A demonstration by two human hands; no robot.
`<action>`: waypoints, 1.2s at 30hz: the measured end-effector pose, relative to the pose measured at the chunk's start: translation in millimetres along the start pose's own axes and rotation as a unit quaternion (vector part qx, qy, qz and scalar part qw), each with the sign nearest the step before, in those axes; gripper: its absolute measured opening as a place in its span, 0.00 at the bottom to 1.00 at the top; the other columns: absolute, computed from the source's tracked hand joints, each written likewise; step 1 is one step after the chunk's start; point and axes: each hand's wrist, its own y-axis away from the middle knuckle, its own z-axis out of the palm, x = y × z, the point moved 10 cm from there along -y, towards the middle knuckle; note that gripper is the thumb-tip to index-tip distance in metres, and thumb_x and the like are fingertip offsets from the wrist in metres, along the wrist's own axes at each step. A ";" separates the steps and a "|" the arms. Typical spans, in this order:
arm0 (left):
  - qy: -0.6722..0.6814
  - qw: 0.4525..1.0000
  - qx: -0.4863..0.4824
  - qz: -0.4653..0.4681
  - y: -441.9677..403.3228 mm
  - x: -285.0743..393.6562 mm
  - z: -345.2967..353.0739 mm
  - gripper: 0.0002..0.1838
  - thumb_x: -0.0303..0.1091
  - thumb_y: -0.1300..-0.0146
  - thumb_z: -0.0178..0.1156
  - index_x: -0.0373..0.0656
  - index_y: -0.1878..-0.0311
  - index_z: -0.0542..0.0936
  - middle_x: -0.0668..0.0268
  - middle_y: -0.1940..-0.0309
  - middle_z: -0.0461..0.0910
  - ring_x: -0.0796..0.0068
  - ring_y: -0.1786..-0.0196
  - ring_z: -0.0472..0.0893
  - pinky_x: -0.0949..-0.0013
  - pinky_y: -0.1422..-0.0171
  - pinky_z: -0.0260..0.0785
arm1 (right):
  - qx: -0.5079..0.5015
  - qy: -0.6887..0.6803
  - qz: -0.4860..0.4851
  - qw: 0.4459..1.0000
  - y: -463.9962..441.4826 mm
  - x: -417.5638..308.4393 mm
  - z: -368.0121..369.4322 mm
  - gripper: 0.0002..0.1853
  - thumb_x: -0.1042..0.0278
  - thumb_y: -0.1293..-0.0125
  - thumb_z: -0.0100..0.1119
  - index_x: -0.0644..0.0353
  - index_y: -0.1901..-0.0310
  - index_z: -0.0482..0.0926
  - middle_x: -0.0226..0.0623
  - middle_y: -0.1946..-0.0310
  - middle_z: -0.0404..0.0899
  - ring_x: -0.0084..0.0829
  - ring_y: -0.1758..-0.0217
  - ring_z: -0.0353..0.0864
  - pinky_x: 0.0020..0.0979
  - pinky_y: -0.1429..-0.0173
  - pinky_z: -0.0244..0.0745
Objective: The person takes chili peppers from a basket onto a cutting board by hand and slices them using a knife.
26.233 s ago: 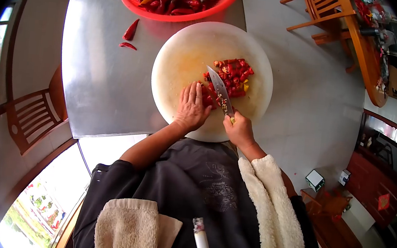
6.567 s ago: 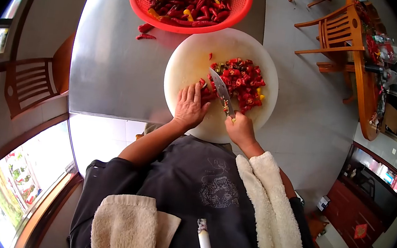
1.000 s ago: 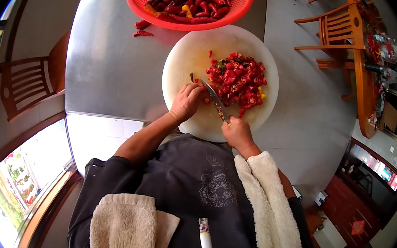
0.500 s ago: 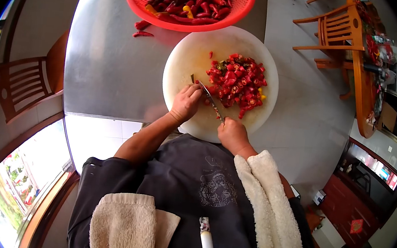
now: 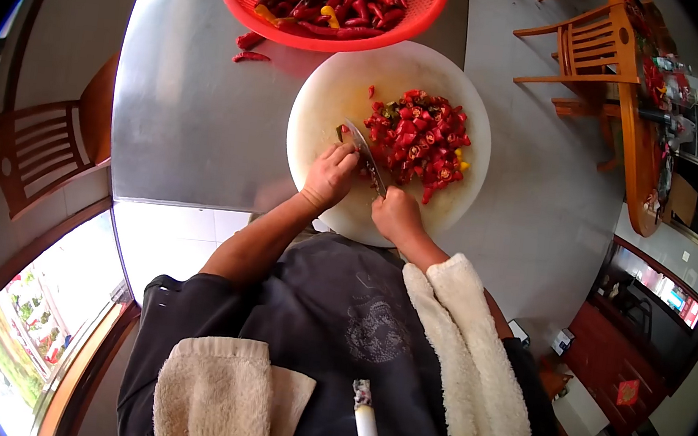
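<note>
My right hand (image 5: pixel 397 217) is wrapped round the handle of a knife (image 5: pixel 365 153), whose blade points up and left over a round white cutting board (image 5: pixel 318 104). Beside the blade, my left hand (image 5: pixel 331 173) has its fingers bent together on the board; what they press on is mostly hidden, with a dark green stem (image 5: pixel 340 133) showing just past the fingertips. Chopped red peppers (image 5: pixel 421 136), with a few yellow bits, are heaped right of the knife. One small red piece (image 5: pixel 372 91) lies apart near the board's upper middle.
A red plastic basket (image 5: pixel 425 22) of whole peppers stands behind the board on the metal table (image 5: pixel 181 115). Two red peppers (image 5: pixel 251 57) lie beside it. A wooden chair (image 5: pixel 50 148) is at the left, another (image 5: pixel 592 52) at the upper right. A cigarette (image 5: pixel 369 433) shows at the bottom.
The heap of chopped pepper has grown since the oldest frames. Over the last second my right hand has shifted left with the knife, whose blade now stands more steeply beside my left fingers.
</note>
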 end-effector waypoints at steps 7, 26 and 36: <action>0.008 1.000 -0.004 -0.020 -0.1 1.2 -4.4 0.16 0.21 0.48 0.59 0.39 0.54 0.80 0.57 0.55 0.80 0.56 0.53 0.79 0.61 0.47 0.74 | 0.091 -0.160 -0.007 0.983 1.3 41.2 -8.9 0.14 0.63 0.42 0.59 0.70 0.71 0.79 0.58 0.76 0.79 0.57 0.68 0.83 0.48 0.63 0.77; 0.097 0.910 0.160 -0.370 4.4 -126.2 -122.5 0.09 0.27 0.37 0.60 0.35 0.55 0.83 0.64 0.68 0.84 0.78 0.65 0.81 0.73 0.56 0.74 | 0.051 -0.062 -0.055 0.995 -18.9 23.7 -9.4 0.14 0.63 0.45 0.55 0.68 0.69 0.80 0.61 0.70 0.80 0.59 0.61 0.82 0.51 0.52 0.77; -0.020 0.968 0.170 -0.183 -145.8 -97.8 -155.0 0.10 0.26 0.42 0.62 0.39 0.57 0.82 0.57 0.61 0.83 0.60 0.62 0.83 0.64 0.55 0.75 | 0.107 -0.141 0.017 0.984 -8.4 56.4 -37.9 0.15 0.62 0.44 0.60 0.70 0.65 0.80 0.61 0.72 0.80 0.59 0.64 0.82 0.49 0.59 0.76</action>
